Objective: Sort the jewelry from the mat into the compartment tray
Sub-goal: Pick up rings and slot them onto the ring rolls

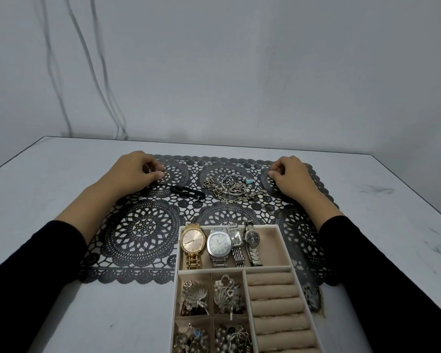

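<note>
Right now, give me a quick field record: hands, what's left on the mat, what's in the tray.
left hand: curled, fingertips down on the mat's far left; grip contents not visible
right hand: curled on the mat's far right; grip contents not visible
mat: black lace, under the tray's far end
left on mat: chain and bracelet pile; black link piece
tray: near edge of table
watch compartment: four watches, space free at right
small compartments: brooches, mixed pieces
ring rolls: look empty
</note>
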Action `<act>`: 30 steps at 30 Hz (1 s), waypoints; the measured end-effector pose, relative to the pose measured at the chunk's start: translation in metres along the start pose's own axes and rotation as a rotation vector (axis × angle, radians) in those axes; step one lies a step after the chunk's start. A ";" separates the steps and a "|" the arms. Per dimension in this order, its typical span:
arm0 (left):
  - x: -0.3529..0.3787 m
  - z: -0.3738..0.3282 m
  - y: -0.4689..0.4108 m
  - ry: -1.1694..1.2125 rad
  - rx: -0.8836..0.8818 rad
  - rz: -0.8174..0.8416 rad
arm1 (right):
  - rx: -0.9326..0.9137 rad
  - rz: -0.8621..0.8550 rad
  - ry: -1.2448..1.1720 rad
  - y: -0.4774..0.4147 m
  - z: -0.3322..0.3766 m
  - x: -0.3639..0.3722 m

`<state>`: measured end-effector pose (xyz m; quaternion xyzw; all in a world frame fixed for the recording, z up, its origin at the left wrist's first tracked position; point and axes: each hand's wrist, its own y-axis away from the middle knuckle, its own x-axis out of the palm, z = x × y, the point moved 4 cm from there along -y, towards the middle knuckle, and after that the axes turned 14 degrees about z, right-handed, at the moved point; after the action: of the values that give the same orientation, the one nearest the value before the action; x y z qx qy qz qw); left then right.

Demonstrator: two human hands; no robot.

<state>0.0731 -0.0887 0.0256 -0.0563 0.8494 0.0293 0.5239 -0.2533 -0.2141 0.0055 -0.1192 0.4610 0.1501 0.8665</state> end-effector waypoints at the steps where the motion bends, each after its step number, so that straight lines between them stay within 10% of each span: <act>1: 0.000 0.000 -0.001 -0.014 0.003 0.011 | -0.008 -0.006 -0.010 0.000 0.000 0.000; 10: 0.002 0.000 -0.016 -0.114 0.034 0.164 | -0.101 -0.083 -0.142 0.008 0.002 -0.002; 30: 0.003 -0.019 0.045 0.233 0.150 -0.177 | -0.121 -0.183 -0.495 0.063 0.010 -0.016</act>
<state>0.0492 -0.0466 0.0311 -0.0944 0.8959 -0.0871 0.4252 -0.2772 -0.1549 0.0204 -0.1715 0.2125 0.1229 0.9541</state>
